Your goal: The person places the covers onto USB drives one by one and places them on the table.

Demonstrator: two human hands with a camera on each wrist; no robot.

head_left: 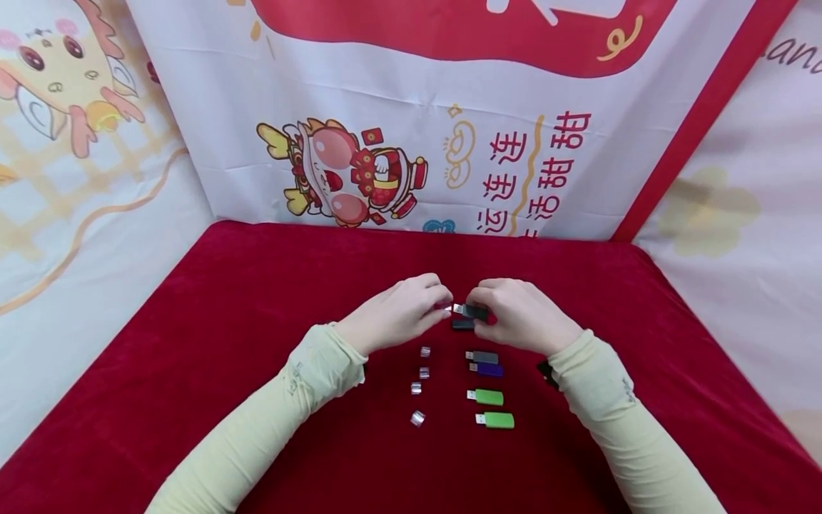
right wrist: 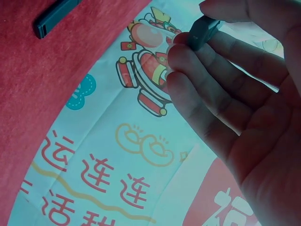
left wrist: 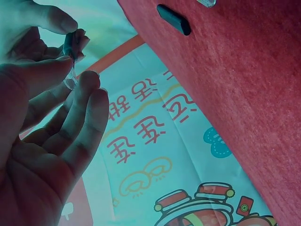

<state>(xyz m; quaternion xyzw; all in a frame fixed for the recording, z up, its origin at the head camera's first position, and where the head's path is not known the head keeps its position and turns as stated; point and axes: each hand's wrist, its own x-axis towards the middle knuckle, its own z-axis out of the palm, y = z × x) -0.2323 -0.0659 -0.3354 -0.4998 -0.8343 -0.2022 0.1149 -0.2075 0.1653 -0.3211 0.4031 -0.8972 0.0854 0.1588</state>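
Note:
My left hand pinches a small clear cap between thumb and fingers, over the far half of the table. Facing it, my right hand pinches a black USB stick whose metal plug points left at the cap. In the left wrist view the stick and cap are close together, end to end. A second black USB stick lies on the red cloth just below the hands. The right wrist view shows the held stick's dark end; the cap is hidden there.
Nearer on the red cloth lie a grey USB stick, a blue one and two green ones, plugs facing left. Several clear caps form a column to their left. A printed fabric backdrop rises behind the table.

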